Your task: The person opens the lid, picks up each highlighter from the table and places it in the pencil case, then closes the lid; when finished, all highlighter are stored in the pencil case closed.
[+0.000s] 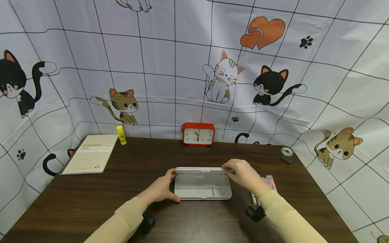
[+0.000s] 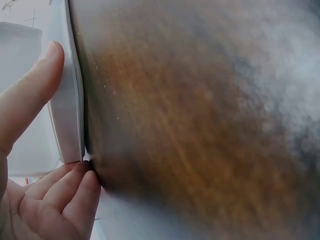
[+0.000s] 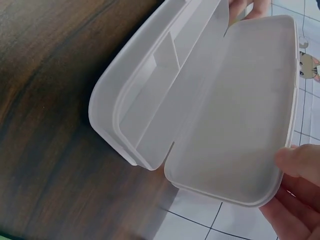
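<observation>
A white pencil case (image 1: 191, 193) lies on the table with its lid (image 3: 235, 110) raised at the back. Inside it is bare, with a small divider (image 3: 172, 50) parting one section in the right wrist view. My left hand (image 1: 161, 189) grips the left end of the case, thumb (image 2: 42, 80) along the front side and fingers around the back end. With thumb and fingers, my right hand (image 1: 243, 173) pinches the lid at its upper right corner.
Several markers (image 1: 268, 181) lie right of the case, partly hidden by my right arm. A red clock (image 1: 199, 134), a yellow glue stick (image 1: 121, 135) and a notebook (image 1: 89, 154) are towards the back. A tape roll (image 1: 287, 152) sits at the far right.
</observation>
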Available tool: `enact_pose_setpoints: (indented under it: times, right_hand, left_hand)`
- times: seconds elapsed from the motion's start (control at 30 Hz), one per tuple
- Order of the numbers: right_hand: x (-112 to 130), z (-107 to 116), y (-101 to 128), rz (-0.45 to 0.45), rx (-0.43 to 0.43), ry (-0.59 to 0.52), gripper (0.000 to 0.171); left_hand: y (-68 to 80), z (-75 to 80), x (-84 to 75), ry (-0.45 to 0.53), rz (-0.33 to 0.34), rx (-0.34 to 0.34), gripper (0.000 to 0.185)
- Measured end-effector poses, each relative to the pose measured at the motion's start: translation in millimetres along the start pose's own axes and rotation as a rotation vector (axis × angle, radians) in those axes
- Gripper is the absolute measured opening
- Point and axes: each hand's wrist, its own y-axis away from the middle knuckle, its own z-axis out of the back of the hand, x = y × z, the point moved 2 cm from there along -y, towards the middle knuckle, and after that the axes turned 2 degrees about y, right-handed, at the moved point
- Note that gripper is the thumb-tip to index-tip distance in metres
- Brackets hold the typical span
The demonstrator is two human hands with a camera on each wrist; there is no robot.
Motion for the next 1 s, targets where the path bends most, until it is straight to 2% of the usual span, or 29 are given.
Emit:
enact_pose_setpoints:
  times: [0.23,0.57,1.0]
  right_hand:
    - [-4.0,1.1,-3.9,-0.013,-0.010,-0.021,0.012]
    - [-12.6,3.8,-6.6,-0.091,-0.041,-0.060,0.009]
    - [-23.0,4.7,-14.4,-0.203,-0.072,-0.144,0.006]
  left_hand:
    - [-0.6,1.7,2.3,0.012,-0.004,-0.007,0.113]
    - [0.6,2.0,0.6,-0.033,-0.015,-0.013,0.113]
    - [2.1,0.2,-3.2,-0.008,-0.003,-0.011,0.114]
